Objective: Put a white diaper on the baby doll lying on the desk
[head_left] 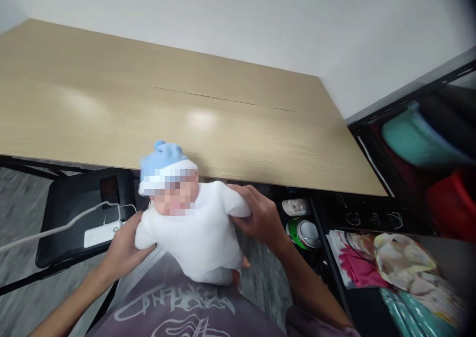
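Observation:
Between my two hands is a baby doll [193,237] in a white outfit and a light blue hat [163,163] with a white brim. It is held up in front of my chest, just short of the table's near edge, with its head tilted to the left. My left hand [128,242] is closed around the doll's sleeve on the left side. On the other side, my right hand [256,210] grips the opposite sleeve. The doll's lower body rests close to my shirt, and a small bare foot shows at the lower right.
A light wooden table [223,123] spans the view against a white wall. At left, a black seat [82,213] carries a white power strip [100,234] with a cable. At right stand shelves with a teal basin [420,138], a red container [453,203], and bagged items [405,257].

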Available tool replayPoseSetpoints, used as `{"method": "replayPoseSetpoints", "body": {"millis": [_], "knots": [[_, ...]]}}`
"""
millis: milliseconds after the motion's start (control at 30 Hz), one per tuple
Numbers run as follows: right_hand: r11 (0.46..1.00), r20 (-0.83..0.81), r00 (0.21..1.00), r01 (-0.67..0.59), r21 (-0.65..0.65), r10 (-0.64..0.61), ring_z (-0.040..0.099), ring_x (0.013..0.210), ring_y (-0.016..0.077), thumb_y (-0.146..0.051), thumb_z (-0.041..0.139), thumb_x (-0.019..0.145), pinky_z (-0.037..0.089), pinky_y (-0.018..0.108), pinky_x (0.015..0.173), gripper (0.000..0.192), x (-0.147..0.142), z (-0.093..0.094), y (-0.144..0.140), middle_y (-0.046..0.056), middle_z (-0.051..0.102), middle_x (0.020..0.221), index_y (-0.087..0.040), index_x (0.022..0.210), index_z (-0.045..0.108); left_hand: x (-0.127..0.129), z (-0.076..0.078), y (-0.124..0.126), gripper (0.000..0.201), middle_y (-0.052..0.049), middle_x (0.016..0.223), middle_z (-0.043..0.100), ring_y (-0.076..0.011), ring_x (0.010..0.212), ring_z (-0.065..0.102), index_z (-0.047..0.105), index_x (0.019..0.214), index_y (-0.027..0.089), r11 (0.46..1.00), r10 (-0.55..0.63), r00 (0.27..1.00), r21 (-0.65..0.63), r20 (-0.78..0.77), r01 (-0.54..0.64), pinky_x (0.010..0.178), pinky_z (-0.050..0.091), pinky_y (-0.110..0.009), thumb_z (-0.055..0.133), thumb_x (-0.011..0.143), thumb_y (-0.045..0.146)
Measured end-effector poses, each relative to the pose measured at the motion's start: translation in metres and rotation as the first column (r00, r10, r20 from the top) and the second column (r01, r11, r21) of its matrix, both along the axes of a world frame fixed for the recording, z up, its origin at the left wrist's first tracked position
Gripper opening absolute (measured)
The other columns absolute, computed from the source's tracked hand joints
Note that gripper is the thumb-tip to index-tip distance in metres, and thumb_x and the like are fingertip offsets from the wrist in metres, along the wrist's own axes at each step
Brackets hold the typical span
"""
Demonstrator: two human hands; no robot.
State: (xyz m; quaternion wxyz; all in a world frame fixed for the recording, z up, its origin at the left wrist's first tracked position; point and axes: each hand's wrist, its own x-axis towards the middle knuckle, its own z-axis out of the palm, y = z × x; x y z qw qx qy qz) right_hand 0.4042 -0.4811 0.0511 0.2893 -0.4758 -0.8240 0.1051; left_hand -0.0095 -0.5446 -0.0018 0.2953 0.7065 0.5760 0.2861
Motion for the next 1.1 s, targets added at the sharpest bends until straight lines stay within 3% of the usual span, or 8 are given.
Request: {"method": "replayPoseSetpoints", "body": {"millis": [100,200,333,533,667,767,967,1100], "knots": [[0.995,-0.054,0.993,0.101,-0.024,-0.102,0.082,0.119,0.0348,-0.037,0.075,0.103,0.069,0.046,0.094,0.05,0.017,-0.009,0.001,0.009,0.082,0.136,-0.031,0.153,0.066,0.016,0.021,0.041,0.043,-0.009,0.118,0.087,-0.0331,0.101,0.087,0.071,0.132,0.024,0.99,-0.138,0.987,0.006,-0.082,0.139,0.079,0.066,-0.036,0.074,0.099,0.051],[0.963,-0.104,0.957,0.265,-0.054,-0.27,0.083,0.113,0.0354,-0.044,0.076,0.103,0.067,0.048,0.093,0.037,0.027,-0.023,0.014,0.008,0.085,0.126,-0.031,0.138,0.073,0.028,0.033,0.082,0.048,-0.01,0.128,0.087,-0.0346,0.108,0.086,0.071,0.138,0.025,0.975,-0.216,0.963,0.024,-0.161,0.223,0.087,0.064,-0.038,0.07,0.101,0.055],[0.907,-0.114,0.9,0.417,-0.06,-0.422,0.081,0.108,0.0366,-0.057,0.074,0.103,0.064,0.048,0.091,0.036,0.033,-0.038,0.041,0.01,0.086,0.118,-0.029,0.125,0.077,0.037,0.043,0.133,0.054,-0.011,0.134,0.087,-0.0393,0.117,0.084,0.074,0.143,0.026,0.97,-0.19,0.936,0.088,-0.297,0.225,0.097,0.061,-0.044,0.068,0.098,0.055],[0.89,-0.057,0.888,0.455,-0.011,-0.455,0.078,0.109,0.0362,-0.068,0.063,0.11,0.059,0.043,0.09,0.049,0.037,-0.054,0.096,0.013,0.086,0.119,-0.025,0.125,0.079,0.04,0.051,0.197,0.056,-0.012,0.13,0.088,-0.0433,0.115,0.083,0.072,0.147,0.029,0.982,-0.09,0.919,0.12,-0.385,0.147,0.083,0.057,-0.044,0.067,0.1,0.06],[0.881,-0.011,0.881,0.473,-0.001,-0.473,0.077,0.109,0.0365,-0.074,0.058,0.111,0.057,0.042,0.088,0.058,0.036,-0.063,0.137,0.014,0.085,0.121,-0.024,0.129,0.081,0.036,0.044,0.241,0.058,-0.016,0.124,0.086,-0.0439,0.112,0.08,0.074,0.138,0.025,0.98,0.023,0.896,0.186,-0.443,0.067,0.083,0.055,-0.046,0.065,0.102,0.069],[0.892,-0.001,0.892,0.452,-0.004,-0.452,0.076,0.111,0.0364,-0.076,0.058,0.111,0.056,0.042,0.09,0.06,0.032,-0.068,0.169,0.015,0.084,0.122,-0.024,0.13,0.08,0.032,0.032,0.276,0.068,-0.019,0.12,0.084,-0.043,0.109,0.076,0.075,0.133,0.021,0.957,0.053,0.87,0.275,-0.49,0.096,0.091,0.054,-0.049,0.059,0.103,0.079],[0.885,0.004,0.886,0.462,0.046,-0.463,0.074,0.109,0.0361,-0.079,0.051,0.113,0.056,0.042,0.09,0.065,0.025,-0.074,0.241,0.016,0.083,0.121,-0.022,0.129,0.078,0.03,0.012,0.343,0.075,-0.022,0.12,0.08,-0.0418,0.11,0.069,0.076,0.132,0.015,0.907,0.143,0.801,0.402,-0.581,0.129,0.097,0.051,-0.051,0.049,0.108,0.081],[0.877,0.038,0.876,0.478,0.053,-0.48,0.075,0.108,0.0355,-0.078,0.056,0.112,0.055,0.041,0.09,0.064,0.027,-0.076,0.292,0.016,0.084,0.123,-0.021,0.128,0.079,0.034,0.006,0.391,0.075,-0.022,0.121,0.08,-0.0423,0.113,0.068,0.076,0.132,0.015,0.897,0.171,0.822,0.431,-0.544,0.099,0.099,0.05,-0.052,0.049,0.108,0.081]]}}
